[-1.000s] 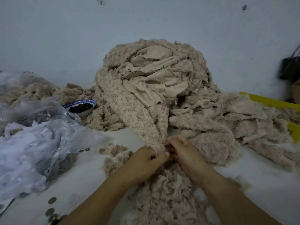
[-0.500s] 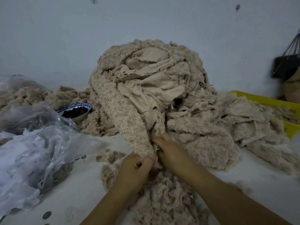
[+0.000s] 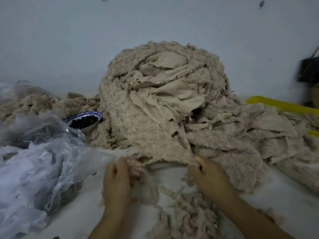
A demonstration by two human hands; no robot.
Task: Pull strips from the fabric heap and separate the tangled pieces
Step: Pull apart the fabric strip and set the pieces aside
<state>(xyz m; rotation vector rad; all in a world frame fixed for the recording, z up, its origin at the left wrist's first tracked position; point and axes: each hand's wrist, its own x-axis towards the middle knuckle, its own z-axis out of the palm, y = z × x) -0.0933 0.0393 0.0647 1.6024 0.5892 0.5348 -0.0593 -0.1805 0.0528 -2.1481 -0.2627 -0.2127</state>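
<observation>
A tall heap of beige fleecy fabric (image 3: 165,94) rises against the wall, with smooth backing showing near its top. A wide fleecy piece (image 3: 155,145) hangs down its front to the white table. My left hand (image 3: 116,180) grips the piece's lower left edge. My right hand (image 3: 209,178) grips the lower right edge, so the bottom hem is stretched between them. Loose shredded strips (image 3: 186,213) lie on the table between and below my wrists.
Crumpled clear plastic bags (image 3: 39,169) fill the left side. A blue-rimmed bowl of dark bits (image 3: 86,119) sits behind them. More beige scraps spread right over a yellow tray (image 3: 279,105). A dark object (image 3: 309,69) hangs at the far right.
My hands were close together at the narrow tip of the hanging piece; they have moved apart, spreading its lower edge wide. The view has shifted slightly.
</observation>
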